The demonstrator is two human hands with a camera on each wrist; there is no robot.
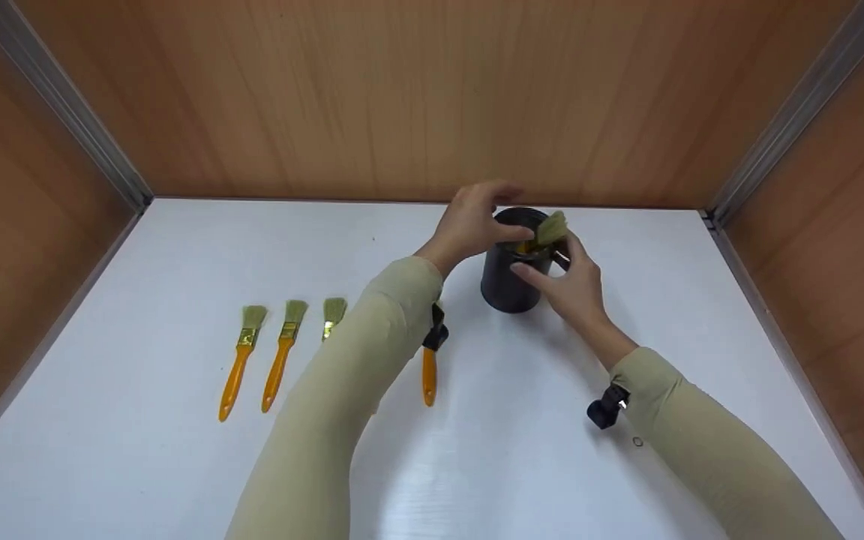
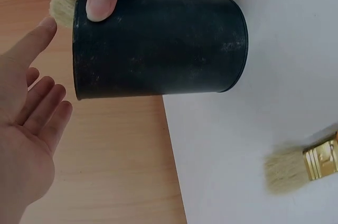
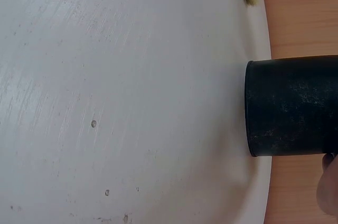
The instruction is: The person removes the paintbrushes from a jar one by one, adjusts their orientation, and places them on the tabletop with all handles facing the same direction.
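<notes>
Left hand (image 1: 473, 221) grasping the rim of the black cup (image 1: 511, 281), upright at the back of the white bench (image 1: 139, 450). Right hand (image 1: 571, 285) released, fingers straight beside the cup. Brush (image 1: 548, 231) standing inside, bristles up. Four more brushes (image 1: 278, 364) lying nearby.

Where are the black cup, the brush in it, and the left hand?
black cup (image 2: 158, 42), left wrist view, side wall.
brush in the cup (image 1: 552, 227), head view, bristles.
left hand (image 1: 471, 223), head view, back of the hand.

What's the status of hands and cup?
Left hand grips black cup at rim. Right hand open beside it. Brush stands inside cup. Nothing in the way.
</notes>
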